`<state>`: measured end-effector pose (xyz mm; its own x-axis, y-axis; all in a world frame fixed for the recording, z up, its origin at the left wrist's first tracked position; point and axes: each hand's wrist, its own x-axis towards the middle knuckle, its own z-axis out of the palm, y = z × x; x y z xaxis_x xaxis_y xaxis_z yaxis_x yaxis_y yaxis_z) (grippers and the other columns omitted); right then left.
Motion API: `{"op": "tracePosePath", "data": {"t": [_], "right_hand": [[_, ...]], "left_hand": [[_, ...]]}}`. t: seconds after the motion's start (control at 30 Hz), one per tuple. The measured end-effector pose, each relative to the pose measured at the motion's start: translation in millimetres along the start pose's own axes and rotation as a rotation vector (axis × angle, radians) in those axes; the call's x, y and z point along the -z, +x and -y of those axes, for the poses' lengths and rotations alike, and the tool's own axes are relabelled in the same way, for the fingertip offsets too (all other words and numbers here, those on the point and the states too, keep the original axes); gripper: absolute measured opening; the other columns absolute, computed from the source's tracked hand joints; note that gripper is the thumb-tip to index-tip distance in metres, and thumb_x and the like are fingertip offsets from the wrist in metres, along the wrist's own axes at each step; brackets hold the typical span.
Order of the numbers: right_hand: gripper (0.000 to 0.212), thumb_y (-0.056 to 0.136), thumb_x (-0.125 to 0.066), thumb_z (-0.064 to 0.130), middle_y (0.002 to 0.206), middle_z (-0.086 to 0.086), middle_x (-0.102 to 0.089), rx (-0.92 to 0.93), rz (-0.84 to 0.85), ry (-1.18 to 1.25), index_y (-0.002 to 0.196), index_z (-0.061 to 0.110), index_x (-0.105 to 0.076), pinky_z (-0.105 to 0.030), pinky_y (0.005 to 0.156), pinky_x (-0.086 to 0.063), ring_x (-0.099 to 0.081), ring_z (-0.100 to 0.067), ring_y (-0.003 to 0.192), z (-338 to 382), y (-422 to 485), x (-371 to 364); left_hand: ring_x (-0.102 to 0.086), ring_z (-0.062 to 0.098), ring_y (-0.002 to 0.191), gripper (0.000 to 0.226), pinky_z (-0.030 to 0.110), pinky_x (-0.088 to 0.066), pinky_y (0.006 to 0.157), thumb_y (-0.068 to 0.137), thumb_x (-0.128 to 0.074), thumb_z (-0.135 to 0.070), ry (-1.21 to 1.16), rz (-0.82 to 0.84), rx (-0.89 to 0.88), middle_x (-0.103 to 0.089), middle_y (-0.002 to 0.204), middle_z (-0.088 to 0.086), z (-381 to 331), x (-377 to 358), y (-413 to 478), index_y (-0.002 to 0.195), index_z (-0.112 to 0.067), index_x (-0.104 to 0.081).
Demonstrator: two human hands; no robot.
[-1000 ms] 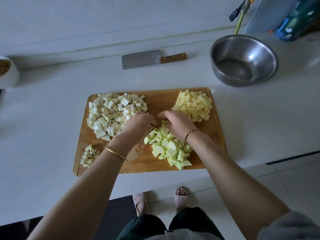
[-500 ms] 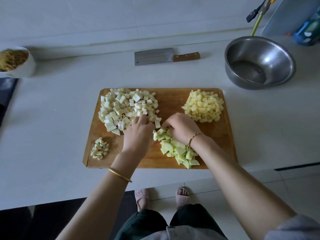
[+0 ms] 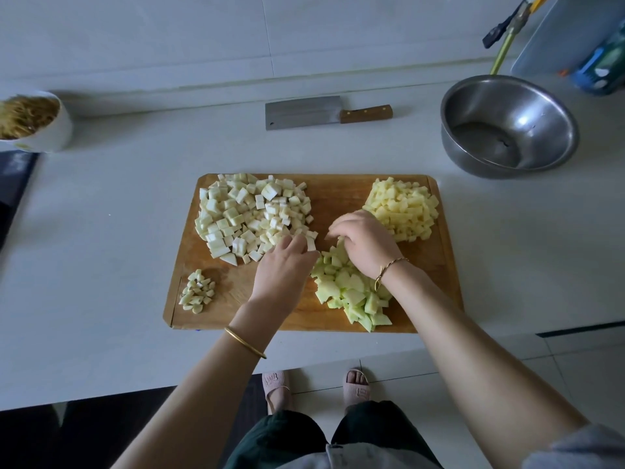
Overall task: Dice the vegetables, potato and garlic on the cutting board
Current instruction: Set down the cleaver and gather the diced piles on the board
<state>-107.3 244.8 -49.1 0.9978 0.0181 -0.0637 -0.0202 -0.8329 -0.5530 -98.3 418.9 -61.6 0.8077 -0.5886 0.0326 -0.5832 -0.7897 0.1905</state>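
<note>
Since every heap looks cut through already, the dicing seems all but done and the step in hand is gathering strays into tidy piles. The white table (image 3: 101, 231) runs out on all sides of the fingers, and the wooden cutting board (image 3: 338, 191) lies directly beneath them. Well beyond the right fingers (image 3: 341, 225) and off to their right stands a steel bowl (image 3: 507, 126). The pale vegetable cubes (image 3: 250, 214) are heaped just beyond and left of the left fingers (image 3: 293, 244). The green vegetable chunks (image 3: 351, 292) lie under and behind the right fingers, and the diced potato (image 3: 402, 208) is just to their right.

The left hand (image 3: 280, 275) is released, its fingers nearly straight and touching the near edge of the pale cubes. The right hand (image 3: 365, 245) arches over the top of the green chunks with bent fingers; whether it grasps any I cannot tell.

The cleaver (image 3: 304, 111) rests on the table well beyond both sets of fingers. The chopped garlic (image 3: 198, 292) sits apart, left of and behind the left fingers.

The next move likely calls for a light sweep that keeps the heaps separate. No writing or brand can be read.
</note>
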Motion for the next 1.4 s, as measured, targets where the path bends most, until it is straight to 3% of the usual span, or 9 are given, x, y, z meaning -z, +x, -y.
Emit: {"op": "tracePosePath", "data": {"t": [0.13,0.37,0.5,0.6,0.7,0.77,1.07,1.27,1.4], "right_hand": [[0.046,0.092,-0.037,-0.008,0.138,0.001,-0.051,-0.044,0.083,-0.049,0.124,0.014,-0.063,-0.029,0.106,-0.038,-0.042,-0.016,0.129,-5.8,5.9,-2.6],[0.042,0.092,-0.040,-0.003,0.123,0.004,-0.060,-0.021,0.177,-0.083,0.114,0.020,-0.067,-0.035,0.088,-0.050,-0.057,-0.018,0.107,-3.0,8.6,-0.4],[0.031,0.097,-0.045,0.011,0.113,0.001,-0.064,0.003,0.086,-0.145,0.111,0.025,-0.068,-0.033,0.083,-0.050,-0.059,-0.020,0.102,6.8,15.4,-3.2],[0.022,0.096,-0.050,0.017,0.097,0.001,-0.068,-0.019,0.026,-0.155,0.100,0.024,-0.070,-0.035,0.080,-0.050,-0.060,-0.021,0.094,18.0,23.5,-8.1],[0.005,0.088,-0.060,0.019,0.086,0.007,-0.065,-0.039,0.100,-0.195,0.087,0.022,-0.063,-0.036,0.083,-0.047,-0.054,-0.019,0.097,26.4,31.2,-12.4],[0.010,0.085,-0.062,0.017,0.087,0.007,-0.064,-0.062,0.158,-0.206,0.083,0.025,-0.056,-0.034,0.083,-0.042,-0.053,-0.020,0.097,29.9,34.9,-15.7],[0.022,0.086,-0.068,0.036,0.095,0.001,-0.066,-0.029,0.150,-0.236,0.098,0.019,-0.060,-0.035,0.085,-0.035,-0.051,-0.023,0.100,27.4,43.6,-23.0],[0.018,0.087,-0.067,0.035,0.094,0.004,-0.067,0.003,0.105,-0.186,0.093,0.018,-0.066,-0.034,0.085,-0.039,-0.052,-0.020,0.098,21.3,40.9,-24.0],[0.016,0.091,-0.059,0.008,0.102,-0.001,-0.072,-0.044,-0.013,0.074,0.096,0.012,-0.074,-0.020,0.088,-0.042,-0.062,-0.017,0.099,5.9,38.4,-5.5]], "left_hand": [[-0.051,0.025,0.073,0.033,0.028,-0.035,0.049,0.058,-0.079,0.008,0.003,-0.021,-0.008,-0.050,0.081,0.006,-2.6,-1.4,-1.7,0.084,-0.011,-0.069],[-0.051,0.026,0.073,0.040,0.030,-0.041,0.049,0.069,-0.071,0.013,-0.186,-0.066,0.038,-0.052,0.082,0.007,-5.9,-9.0,-7.4,0.101,-0.011,-0.071],[-0.055,0.029,0.077,0.043,0.040,-0.052,0.054,0.076,-0.067,0.012,-0.302,-0.069,0.084,-0.058,0.087,0.008,-8.7,-11.6,-13.0,0.113,-0.010,-0.069],[-0.057,0.028,0.078,0.027,0.041,-0.051,0.060,0.082,-0.063,0.006,-0.369,-0.107,0.191,-0.061,0.090,0.008,-10.2,-11.0,-13.7,0.105,-0.007,-0.069],[-0.055,0.027,0.076,0.010,0.039,-0.048,0.060,0.084,-0.060,0.001,-0.341,-0.137,0.285,-0.061,0.085,0.008,-8.0,-10.4,-12.1,0.091,-0.004,-0.066],[-0.055,0.027,0.072,0.008,0.042,-0.049,0.057,0.080,-0.061,0.004,-0.320,-0.132,0.270,-0.061,0.080,0.007,-5.1,-11.2,-11.6,0.082,-0.002,-0.065],[-0.052,0.025,0.069,0.016,0.036,-0.048,0.047,0.070,-0.073,0.008,-0.210,-0.124,0.190,-0.056,0.080,0.007,-0.3,-15.3,-9.6,0.072,-0.003,-0.061],[-0.054,0.026,0.073,0.022,0.031,-0.045,0.048,0.067,-0.074,0.010,-0.174,-0.109,0.223,-0.056,0.086,0.008,-8.8,-17.6,-9.8,0.080,-0.003,-0.063],[-0.055,0.028,0.077,0.019,0.037,-0.050,0.050,0.071,-0.071,0.010,-0.232,-0.118,0.227,-0.058,0.092,0.010,-9.2,-11.3,-13.8,0.084,0.000,-0.063]]}}
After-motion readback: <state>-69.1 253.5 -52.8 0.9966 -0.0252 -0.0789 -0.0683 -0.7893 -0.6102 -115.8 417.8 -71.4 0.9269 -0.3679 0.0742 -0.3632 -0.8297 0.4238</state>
